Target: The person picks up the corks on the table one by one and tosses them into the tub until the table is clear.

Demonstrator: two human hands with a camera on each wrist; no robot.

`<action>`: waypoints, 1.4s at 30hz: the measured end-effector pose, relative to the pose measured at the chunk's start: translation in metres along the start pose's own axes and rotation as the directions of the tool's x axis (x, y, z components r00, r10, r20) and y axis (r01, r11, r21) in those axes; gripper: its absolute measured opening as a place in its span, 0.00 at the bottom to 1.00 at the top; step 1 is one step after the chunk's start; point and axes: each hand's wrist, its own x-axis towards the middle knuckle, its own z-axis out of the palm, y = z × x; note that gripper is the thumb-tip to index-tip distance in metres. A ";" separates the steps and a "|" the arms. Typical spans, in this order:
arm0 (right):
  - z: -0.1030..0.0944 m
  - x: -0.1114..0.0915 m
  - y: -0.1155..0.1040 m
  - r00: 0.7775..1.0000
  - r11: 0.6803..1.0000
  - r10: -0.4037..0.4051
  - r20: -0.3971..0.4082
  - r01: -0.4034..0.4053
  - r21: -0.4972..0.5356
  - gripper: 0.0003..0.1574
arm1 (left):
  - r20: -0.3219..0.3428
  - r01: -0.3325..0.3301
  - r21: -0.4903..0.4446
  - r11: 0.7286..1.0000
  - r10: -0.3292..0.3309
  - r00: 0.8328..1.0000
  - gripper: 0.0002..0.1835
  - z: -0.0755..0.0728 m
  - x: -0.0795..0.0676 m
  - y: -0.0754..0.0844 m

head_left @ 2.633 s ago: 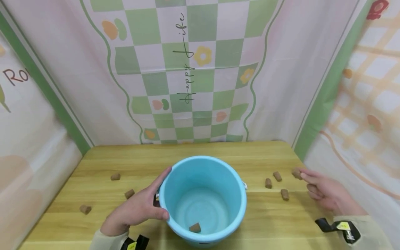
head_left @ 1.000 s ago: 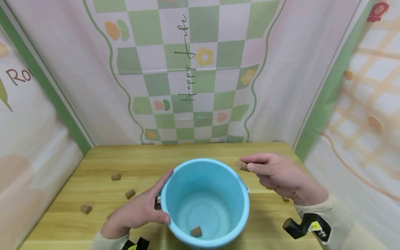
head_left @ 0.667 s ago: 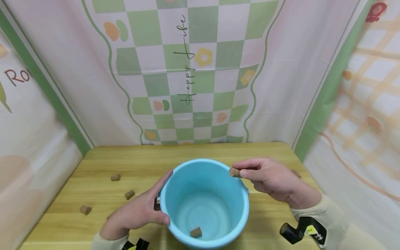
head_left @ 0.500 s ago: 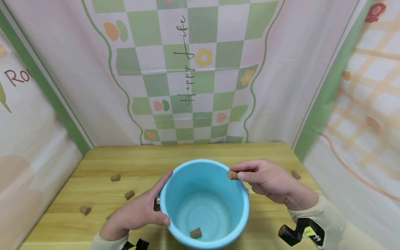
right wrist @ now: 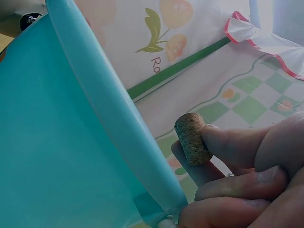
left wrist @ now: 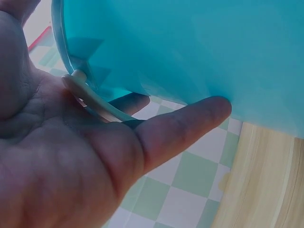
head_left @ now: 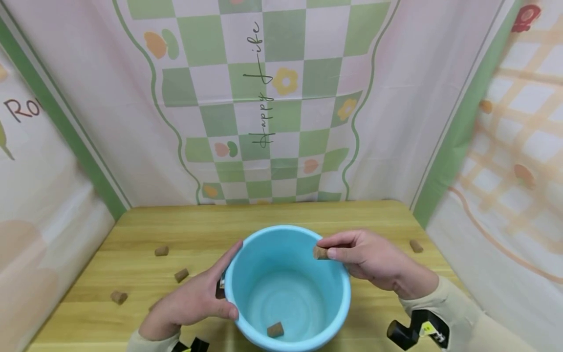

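A light blue bucket (head_left: 288, 283) stands on the wooden table, with one cork (head_left: 275, 329) on its floor. My left hand (head_left: 200, 296) rests against the bucket's left side, its thumb at the rim. In the left wrist view, its straight fingers (left wrist: 185, 128) touch the outer wall beside the pale handle (left wrist: 95, 99). Over the bucket's right rim, my right hand (head_left: 374, 259) pinches another cork (head_left: 321, 253) between thumb and fingertips. The right wrist view has this held cork (right wrist: 194, 138) near the rim, touching only the fingers.
Left of the bucket lie several corks, including a far cork (head_left: 161, 251), a middle cork (head_left: 181, 275) and a near cork (head_left: 119, 297). Another cork (head_left: 416, 246) lies at the right. Printed curtains (head_left: 281, 122) enclose the table (head_left: 211, 215) behind and at both sides.
My right hand has carried its cork leftward from the table's right side to above the bucket's right rim. My left hand stays at the bucket's side.
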 end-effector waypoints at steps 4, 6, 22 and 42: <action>0.000 0.001 0.002 1.000 1.000 0.002 0.019 -0.003 0.031 0.22 | 0.004 0.001 -0.003 1.000 -0.001 1.000 0.58 0.000 -0.001 -0.001; 0.001 0.001 0.002 1.000 0.999 0.014 0.016 -0.015 0.040 0.22 | 0.003 0.001 0.000 1.000 -0.001 1.000 0.58 0.000 -0.001 -0.001; -0.001 0.001 0.003 0.999 0.998 0.017 0.043 -0.019 0.057 0.21 | 0.003 0.011 -0.013 1.000 -0.011 1.000 0.58 0.001 -0.001 0.001; -0.036 -0.011 0.003 0.996 0.993 -0.089 0.006 0.088 0.074 0.21 | 0.011 0.001 -0.049 0.999 0.000 1.000 0.58 -0.001 0.000 -0.001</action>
